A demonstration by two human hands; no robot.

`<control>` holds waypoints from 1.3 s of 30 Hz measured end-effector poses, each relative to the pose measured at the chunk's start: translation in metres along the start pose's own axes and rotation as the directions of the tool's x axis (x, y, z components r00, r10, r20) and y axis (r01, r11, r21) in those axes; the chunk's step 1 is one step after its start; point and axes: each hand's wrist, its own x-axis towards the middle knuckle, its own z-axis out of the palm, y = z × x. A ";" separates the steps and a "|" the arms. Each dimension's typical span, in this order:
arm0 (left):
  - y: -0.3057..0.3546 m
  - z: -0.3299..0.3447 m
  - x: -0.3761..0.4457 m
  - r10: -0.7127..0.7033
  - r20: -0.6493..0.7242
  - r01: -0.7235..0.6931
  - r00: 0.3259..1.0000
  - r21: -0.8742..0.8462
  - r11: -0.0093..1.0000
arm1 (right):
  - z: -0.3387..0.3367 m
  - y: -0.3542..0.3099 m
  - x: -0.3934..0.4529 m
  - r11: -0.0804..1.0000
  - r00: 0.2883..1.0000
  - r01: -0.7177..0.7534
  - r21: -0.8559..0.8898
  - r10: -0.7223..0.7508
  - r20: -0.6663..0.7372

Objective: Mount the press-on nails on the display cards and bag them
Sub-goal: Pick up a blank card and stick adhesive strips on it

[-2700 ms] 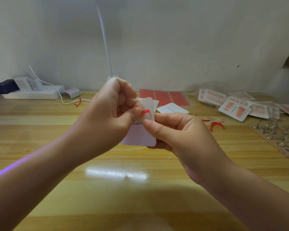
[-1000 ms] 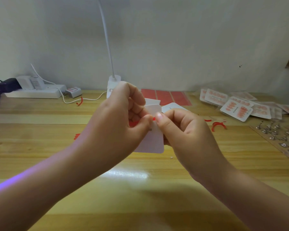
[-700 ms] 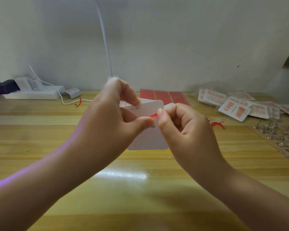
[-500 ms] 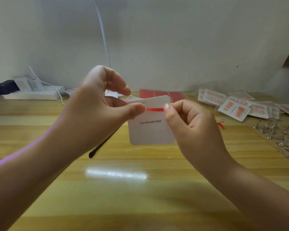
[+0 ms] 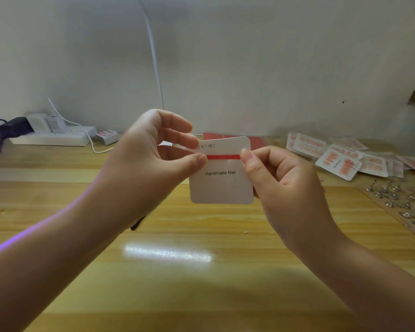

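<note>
White card stock, the display card (image 5: pixel 221 178) printed "Handmade Nail" is held upright above the wooden tabletop (image 5: pixel 201 271), a red strip (image 5: pixel 223 156) across it between both thumbs. The left hand (image 5: pixel 149 161) pinches its left edge with narrow fingers; the right hand (image 5: pixel 280 185) pinches its right edge. Finished carded nail sets (image 5: pixel 338 161) lie beyond the right fingers.

Plain pale wall (image 5: pixel 249 56) behind a yellowish wood surface (image 5: pixel 201 283) with visible grain. A bright streak of light (image 5: pixel 168 254) reflects off the wood near the front. Thin white lamp stem (image 5: pixel 155 56) runs up the wall. White power strip (image 5: pixel 50 137) with plugs sits back left against the wall.
</note>
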 end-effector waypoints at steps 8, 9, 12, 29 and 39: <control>-0.005 -0.003 0.004 0.010 -0.069 -0.012 0.998 -0.021 1.000 | 0.000 0.002 0.002 0.997 0.998 -0.064 0.039 0.065 -0.011; -0.005 -0.002 0.004 0.016 -0.068 -0.017 0.998 -0.016 1.000 | 0.000 0.003 0.002 0.995 0.997 -0.079 0.052 0.080 -0.006; -0.005 -0.001 0.004 0.042 -0.046 -0.041 0.998 0.027 0.999 | 0.001 0.006 0.003 0.989 0.994 -0.111 0.098 0.111 0.007; -0.007 0.003 -0.003 0.326 0.162 -0.364 0.931 0.437 0.823 | 0.004 0.007 0.000 0.995 0.996 -0.076 0.057 0.073 0.059; -0.014 0.007 -0.005 0.410 0.149 -0.429 0.900 0.475 0.768 | 0.004 0.007 0.001 0.995 0.996 -0.086 0.054 0.084 0.035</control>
